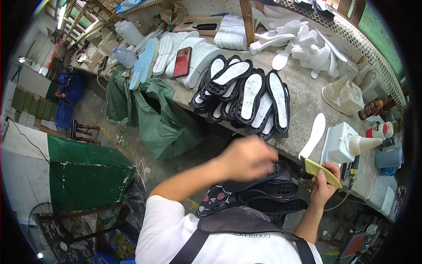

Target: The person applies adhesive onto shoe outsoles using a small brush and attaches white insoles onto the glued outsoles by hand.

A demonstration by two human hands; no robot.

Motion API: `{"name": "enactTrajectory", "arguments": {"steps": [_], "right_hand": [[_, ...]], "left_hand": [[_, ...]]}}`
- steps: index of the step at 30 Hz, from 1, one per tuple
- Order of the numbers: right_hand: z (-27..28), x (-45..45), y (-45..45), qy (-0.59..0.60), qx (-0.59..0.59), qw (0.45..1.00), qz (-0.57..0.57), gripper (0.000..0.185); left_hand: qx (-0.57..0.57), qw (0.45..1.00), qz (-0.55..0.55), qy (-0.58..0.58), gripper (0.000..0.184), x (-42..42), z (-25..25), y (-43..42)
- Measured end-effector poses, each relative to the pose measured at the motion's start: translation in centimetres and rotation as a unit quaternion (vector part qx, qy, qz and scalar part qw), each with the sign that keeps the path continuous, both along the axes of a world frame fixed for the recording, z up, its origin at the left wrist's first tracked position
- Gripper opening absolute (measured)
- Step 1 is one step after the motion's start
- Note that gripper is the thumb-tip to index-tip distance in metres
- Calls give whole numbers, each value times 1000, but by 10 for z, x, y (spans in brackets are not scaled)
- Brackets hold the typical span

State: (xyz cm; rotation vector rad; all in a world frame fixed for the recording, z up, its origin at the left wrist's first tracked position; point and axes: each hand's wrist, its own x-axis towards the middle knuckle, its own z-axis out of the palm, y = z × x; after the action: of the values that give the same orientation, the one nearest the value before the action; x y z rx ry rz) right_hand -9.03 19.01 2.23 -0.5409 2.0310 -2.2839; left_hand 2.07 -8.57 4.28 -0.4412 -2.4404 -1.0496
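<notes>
My right hand (323, 184) grips a brush (323, 170) by its flat yellow handle, dark bristles pointing left. Just beyond the bristles, a white insole (317, 132) lies at the bench edge. My left hand (250, 158) is smeared by motion, so its finger positions and anything in it cannot be made out. It hovers over black shoe soles (274, 204) lying across my lap, partly hidden by the hand and forearm. In front of both hands is a pile of black soles (252, 97) with white inner faces, stacked on the bench edge.
A white container (345, 143) with a cone-shaped nozzle stands right of the loose insole. Farther back are white foam pieces (307, 46), a phone (182, 61) on stacked insoles and light-blue insoles (145, 61). Green sacking (162, 119) hangs off the bench at left.
</notes>
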Motion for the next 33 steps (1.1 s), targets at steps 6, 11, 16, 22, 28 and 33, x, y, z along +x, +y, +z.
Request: {"name": "enactTrajectory", "arguments": {"steps": [6, 11, 16, 22, 28, 33], "right_hand": [[-1, 1, 27, 22, -30, 997, -66, 20], [-1, -4, 75, 2, -14, 989, -151, 20], [10, -2, 118, -11, 32, 983, -180, 20], [-13, -27, 145, -68, 75, 990, -99, 16], [-42, -48, 136, -84, 94, 988, -84, 16], [-59, -59, 122, -65, 68, 991, -99, 15]], "left_hand": [[-142, 970, 24, -195, 71, 80, -125, 87], [-119, 976, 118, -142, 65, 52, -113, 70], [-120, 941, 199, -246, 91, 40, -108, 73], [-72, 915, 158, -365, 46, 37, -115, 52], [300, 862, 35, -408, 27, 51, -76, 43], [679, 622, -151, -360, 75, 62, -38, 82]]}}
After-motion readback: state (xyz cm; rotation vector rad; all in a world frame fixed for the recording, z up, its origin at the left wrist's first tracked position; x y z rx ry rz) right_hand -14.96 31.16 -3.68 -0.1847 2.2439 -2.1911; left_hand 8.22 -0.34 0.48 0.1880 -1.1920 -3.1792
